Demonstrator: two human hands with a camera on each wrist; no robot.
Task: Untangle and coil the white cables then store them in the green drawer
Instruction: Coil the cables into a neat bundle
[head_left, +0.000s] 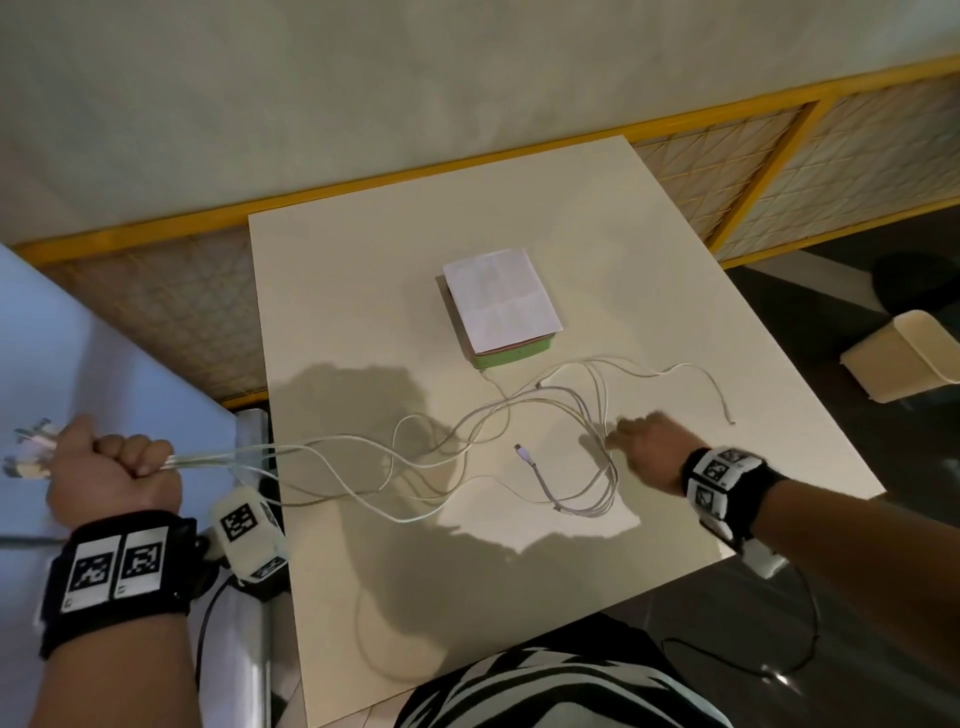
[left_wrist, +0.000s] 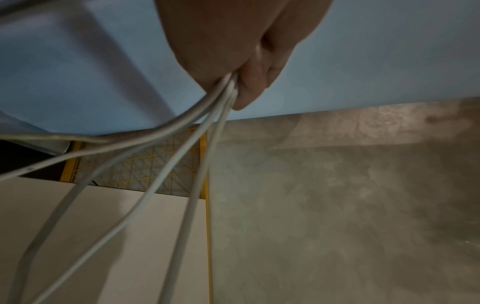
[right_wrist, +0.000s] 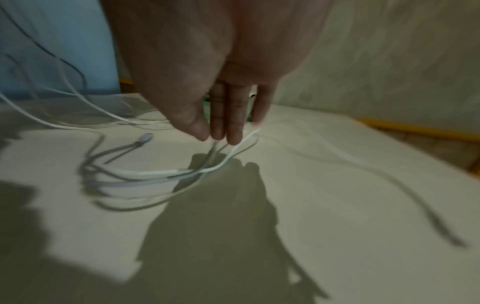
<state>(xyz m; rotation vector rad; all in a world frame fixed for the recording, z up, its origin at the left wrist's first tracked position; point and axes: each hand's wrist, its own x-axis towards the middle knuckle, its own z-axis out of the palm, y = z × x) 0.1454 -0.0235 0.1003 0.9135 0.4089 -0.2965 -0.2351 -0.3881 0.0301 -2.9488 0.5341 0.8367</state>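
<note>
Several white cables (head_left: 467, 436) lie tangled in loose loops across the middle of the cream table (head_left: 649, 291). My left hand (head_left: 111, 470) is a fist off the table's left edge, gripping a bundle of the white cables (left_wrist: 187, 131), with plug ends sticking out behind the fist. My right hand (head_left: 649, 444) hovers over the right part of the tangle, fingers (right_wrist: 231, 123) straight and pointing down at the white cables (right_wrist: 161, 172), the tips just above them. The green drawer (head_left: 511, 356) stands shut behind the cables, under a white paper (head_left: 501, 299).
A loose plug end (head_left: 522, 453) lies in the middle of the table. A light blue surface (head_left: 104, 364) is at the left. A yellow-framed mesh fence (head_left: 727, 171) runs behind the table. A cream bin (head_left: 904, 358) lies on the dark floor at right.
</note>
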